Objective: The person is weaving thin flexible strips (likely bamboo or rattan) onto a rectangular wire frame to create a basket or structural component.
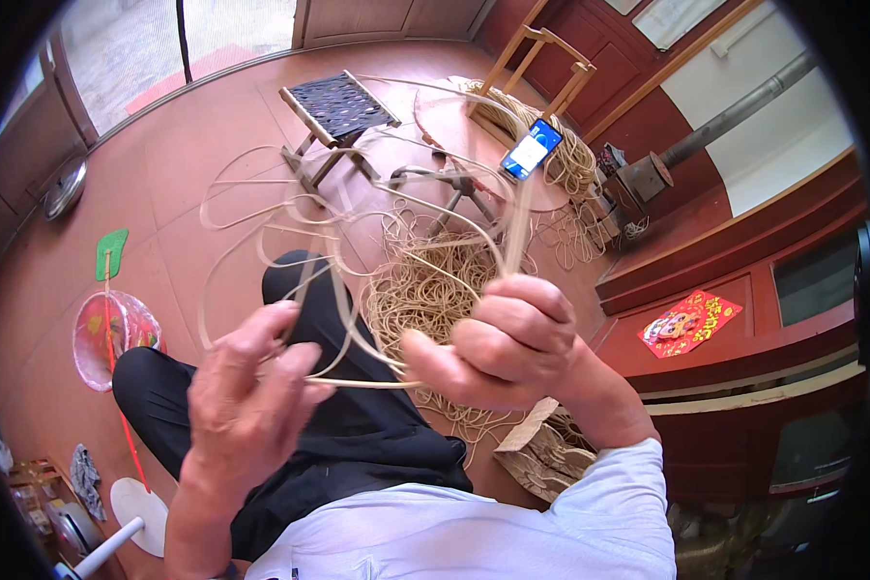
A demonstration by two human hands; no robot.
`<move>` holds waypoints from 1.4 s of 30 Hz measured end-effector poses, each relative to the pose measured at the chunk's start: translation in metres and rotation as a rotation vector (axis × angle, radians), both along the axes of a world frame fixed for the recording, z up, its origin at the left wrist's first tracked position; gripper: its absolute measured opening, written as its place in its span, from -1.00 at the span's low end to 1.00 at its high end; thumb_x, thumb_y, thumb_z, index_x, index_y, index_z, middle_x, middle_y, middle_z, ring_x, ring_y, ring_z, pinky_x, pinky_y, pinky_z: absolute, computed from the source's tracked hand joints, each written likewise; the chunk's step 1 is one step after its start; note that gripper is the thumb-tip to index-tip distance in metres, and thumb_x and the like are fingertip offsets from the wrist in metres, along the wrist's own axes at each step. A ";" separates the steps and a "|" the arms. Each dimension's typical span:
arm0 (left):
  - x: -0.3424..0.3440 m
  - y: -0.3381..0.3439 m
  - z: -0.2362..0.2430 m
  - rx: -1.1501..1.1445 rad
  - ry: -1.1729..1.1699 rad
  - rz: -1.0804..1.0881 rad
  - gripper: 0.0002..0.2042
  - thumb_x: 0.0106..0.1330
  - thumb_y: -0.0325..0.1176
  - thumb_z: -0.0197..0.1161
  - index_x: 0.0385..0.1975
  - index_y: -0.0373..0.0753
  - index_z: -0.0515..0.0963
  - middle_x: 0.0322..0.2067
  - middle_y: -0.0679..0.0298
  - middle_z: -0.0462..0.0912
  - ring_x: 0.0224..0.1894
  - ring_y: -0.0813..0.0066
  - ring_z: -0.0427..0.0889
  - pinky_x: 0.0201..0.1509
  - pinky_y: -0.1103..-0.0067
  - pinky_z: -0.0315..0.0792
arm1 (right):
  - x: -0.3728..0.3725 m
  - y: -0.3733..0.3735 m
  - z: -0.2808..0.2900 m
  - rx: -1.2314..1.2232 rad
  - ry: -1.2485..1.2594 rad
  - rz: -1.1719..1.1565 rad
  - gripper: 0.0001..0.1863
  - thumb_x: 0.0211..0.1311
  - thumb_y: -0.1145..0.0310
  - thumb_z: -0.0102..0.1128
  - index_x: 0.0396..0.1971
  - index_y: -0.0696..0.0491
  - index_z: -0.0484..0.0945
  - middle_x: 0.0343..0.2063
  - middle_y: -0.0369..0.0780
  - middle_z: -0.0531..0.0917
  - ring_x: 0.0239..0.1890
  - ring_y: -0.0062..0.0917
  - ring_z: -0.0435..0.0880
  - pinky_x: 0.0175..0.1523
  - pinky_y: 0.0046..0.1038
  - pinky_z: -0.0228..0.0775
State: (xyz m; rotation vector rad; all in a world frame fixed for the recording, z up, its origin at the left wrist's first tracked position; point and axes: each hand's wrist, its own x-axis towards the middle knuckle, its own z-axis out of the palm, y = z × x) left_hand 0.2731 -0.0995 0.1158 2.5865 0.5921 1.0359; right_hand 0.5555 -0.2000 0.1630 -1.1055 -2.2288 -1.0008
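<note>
Both my hands are raised over my lap among looping pale cane strands [362,384]. My right hand [503,338] is closed in a fist around several of them; some rise from it, blurred by motion. My left hand [251,396], also slightly smeared, has its fingers bent around a strand that runs taut across to the right fist. Wide loops of the same cane hang in the air beyond the left hand. Below, a large tangled heap of cane [420,300] lies on the floor beside my leg.
A folding stool [338,104] with a dark woven seat stands ahead. Right of it, a lit phone [532,150] is propped up near coiled cane [572,159]. At left are a pink bucket [95,338] and a green fly swatter [111,253]. Red cabinets [744,324] line the right side.
</note>
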 end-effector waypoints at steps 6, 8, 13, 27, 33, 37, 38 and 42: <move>-0.034 0.022 -0.012 -0.217 0.007 0.149 -0.77 0.59 -0.31 0.31 -0.34 -0.28 0.59 -0.42 0.25 0.65 -0.40 0.28 0.63 -0.32 0.37 0.45 | -0.020 0.088 -0.031 0.040 0.224 0.113 -0.70 0.33 0.07 0.51 0.02 -0.26 0.80 -0.18 -0.43 0.63 -0.10 -0.54 0.68 0.12 -0.37 0.51; -0.048 0.027 -0.051 -0.477 -0.109 0.213 -0.72 0.67 -0.24 0.24 -0.32 -0.27 0.58 -0.47 0.34 0.57 -0.46 0.45 0.52 -0.39 0.45 0.36 | -0.035 0.104 -0.048 -0.017 0.377 0.112 -0.66 0.35 0.08 0.51 0.07 -0.21 0.79 -0.16 -0.37 0.66 -0.07 -0.46 0.69 0.12 -0.35 0.51; -0.060 0.016 -0.100 -1.348 -0.570 0.339 -0.67 0.78 -0.03 0.13 -0.15 -0.16 0.60 -0.52 0.57 0.25 -0.63 0.87 0.05 -0.60 0.73 -0.07 | -0.034 0.086 -0.110 -0.268 0.788 0.030 -0.64 0.44 0.24 0.50 0.15 0.00 0.75 -0.07 -0.16 0.71 -0.02 -0.21 0.71 0.09 -0.23 0.58; -0.068 0.013 -0.111 -1.476 -1.020 0.471 -0.71 0.80 -0.10 0.10 0.07 -0.20 0.60 -0.48 0.50 0.32 -0.66 0.85 0.15 -0.66 0.73 0.06 | -0.052 -0.001 -0.206 -0.602 1.313 -0.186 -0.81 0.50 0.47 0.41 0.03 0.09 0.77 -0.14 -0.15 0.75 -0.05 -0.26 0.75 0.11 -0.28 0.60; -0.070 0.026 -0.126 -1.348 -0.707 0.594 -0.66 0.80 -0.02 0.08 -0.01 -0.20 0.56 -0.49 0.47 0.35 -0.64 0.79 0.26 -0.60 0.75 0.14 | -0.048 0.003 -0.218 -0.634 1.376 -0.194 -0.82 0.54 0.44 0.35 0.04 0.09 0.74 -0.11 -0.11 0.71 -0.04 -0.21 0.73 0.15 -0.26 0.58; -0.075 0.028 -0.134 -1.100 -0.369 0.686 -0.59 0.81 0.05 -0.02 -0.06 -0.21 0.54 -0.51 0.44 0.37 -0.63 0.79 0.28 -0.60 0.75 0.14 | -0.019 -0.005 -0.271 -0.741 1.492 -0.391 -0.81 0.55 0.39 0.31 0.03 0.12 0.74 -0.11 -0.10 0.72 -0.04 -0.22 0.75 0.14 -0.29 0.59; -0.079 0.027 -0.134 -1.048 -0.282 0.697 -0.57 0.82 0.05 -0.05 -0.07 -0.21 0.54 -0.51 0.43 0.37 -0.63 0.80 0.28 -0.60 0.75 0.13 | -0.009 -0.012 -0.292 -0.800 1.505 -0.504 -0.80 0.54 0.38 0.31 0.02 0.13 0.74 -0.11 -0.10 0.72 -0.04 -0.22 0.76 0.15 -0.30 0.60; -0.080 0.027 -0.123 -0.891 -0.175 0.724 -0.49 0.79 0.10 -0.03 0.17 -0.28 0.57 -0.53 0.49 0.34 -0.60 0.81 0.24 -0.55 0.75 0.07 | 0.046 -0.057 -0.398 -0.902 1.290 -0.882 -0.58 0.38 0.34 0.38 0.20 0.06 0.66 0.08 -0.03 0.71 0.17 -0.12 0.73 0.30 -0.17 0.58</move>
